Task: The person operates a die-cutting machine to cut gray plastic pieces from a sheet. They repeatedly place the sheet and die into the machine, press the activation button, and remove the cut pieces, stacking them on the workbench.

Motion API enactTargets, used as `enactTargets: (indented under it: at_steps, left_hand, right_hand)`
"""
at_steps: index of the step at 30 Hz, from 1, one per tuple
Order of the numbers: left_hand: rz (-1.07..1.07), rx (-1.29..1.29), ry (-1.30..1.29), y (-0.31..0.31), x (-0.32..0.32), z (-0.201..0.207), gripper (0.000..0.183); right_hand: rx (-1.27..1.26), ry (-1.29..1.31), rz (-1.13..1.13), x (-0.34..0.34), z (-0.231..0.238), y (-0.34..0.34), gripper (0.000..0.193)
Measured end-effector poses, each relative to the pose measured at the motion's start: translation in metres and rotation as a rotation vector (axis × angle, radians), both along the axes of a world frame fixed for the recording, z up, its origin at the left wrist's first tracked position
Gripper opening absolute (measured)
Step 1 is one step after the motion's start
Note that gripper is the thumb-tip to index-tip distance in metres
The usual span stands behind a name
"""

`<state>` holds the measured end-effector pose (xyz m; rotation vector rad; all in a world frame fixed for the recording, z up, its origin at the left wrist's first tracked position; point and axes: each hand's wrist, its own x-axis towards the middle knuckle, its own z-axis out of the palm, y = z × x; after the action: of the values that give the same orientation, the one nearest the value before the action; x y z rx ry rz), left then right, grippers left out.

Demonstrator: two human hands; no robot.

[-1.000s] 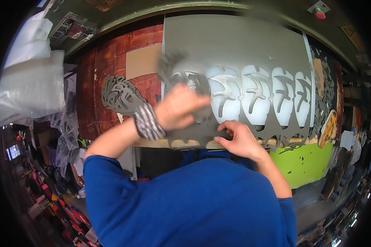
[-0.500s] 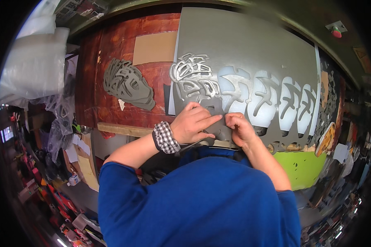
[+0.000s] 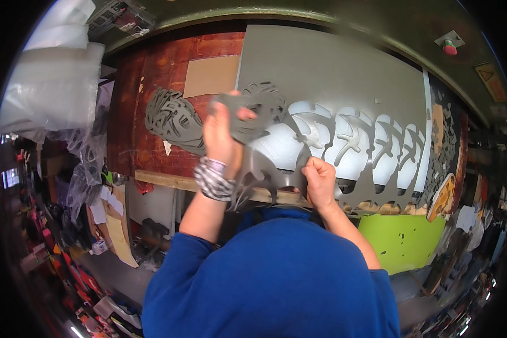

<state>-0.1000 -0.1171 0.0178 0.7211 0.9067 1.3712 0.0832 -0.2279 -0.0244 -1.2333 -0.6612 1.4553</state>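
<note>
A large grey sheet (image 3: 332, 62) with curved cut-outs lies over a pale blue-white board (image 3: 352, 160). My left hand (image 3: 219, 127), blurred by motion, is raised over the sheet's left part. It is closed on a flat dark-grey cut-out piece (image 3: 248, 115), with more slotted shapes showing behind it. How many pieces it holds I cannot tell. My right hand (image 3: 320, 179) pinches a narrow strip of the sheet near the table's front edge. Between my hands, the cut sheet's leftover web (image 3: 262, 169) bends up and hangs toward me.
A stack of grey cut-outs (image 3: 174, 121) lies on the reddish wooden table, below a brown cardboard rectangle (image 3: 211, 76). Small dark scraps (image 3: 448, 141) cover the right end. A green panel (image 3: 403, 239) stands at the front right, and a red button (image 3: 449, 48) sits on the far beam.
My left hand has risen up and left, lifting the slotted grey cut-outs off the sheet's left part. Pale board now shows there. My right hand stays near the front edge, still gripping.
</note>
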Motion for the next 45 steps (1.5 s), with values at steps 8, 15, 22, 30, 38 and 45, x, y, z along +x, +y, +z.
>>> enactTargets:
  at_steps: [8, 15, 22, 30, 38, 45]
  left_hand:
    - [-0.203, 0.375, -0.225, 0.069, -0.13, 0.125, 0.081]
    - [-0.011, 0.422, 0.43, 0.057, -0.162, 0.165, 0.052]
    - [0.33, 0.178, 0.118, 0.057, -0.202, 0.132, 0.042]
    - [0.259, 0.287, 0.168, 0.032, -0.176, 0.129, 0.042]
    - [0.17, 0.32, 0.126, 0.015, -0.16, 0.135, 0.048]
    - [0.184, 0.223, 0.092, 0.016, -0.17, 0.12, 0.017]
  right_hand:
    - [-0.098, -0.803, 0.599, -0.005, 0.016, -0.011, 0.025]
    - [0.12, -0.914, 0.715, 0.029, 0.066, -0.03, 0.022]
    - [-0.036, -0.529, 0.424, 0.042, 0.074, -0.03, 0.009]
    - [0.88, -0.842, 0.721, -0.085, 0.089, 0.049, 0.036]
    - [0.879, -0.862, 0.737, -0.15, 0.104, 0.07, 0.063]
    - [1.21, -1.13, 0.32, -0.125, 0.133, 0.062, 0.032]
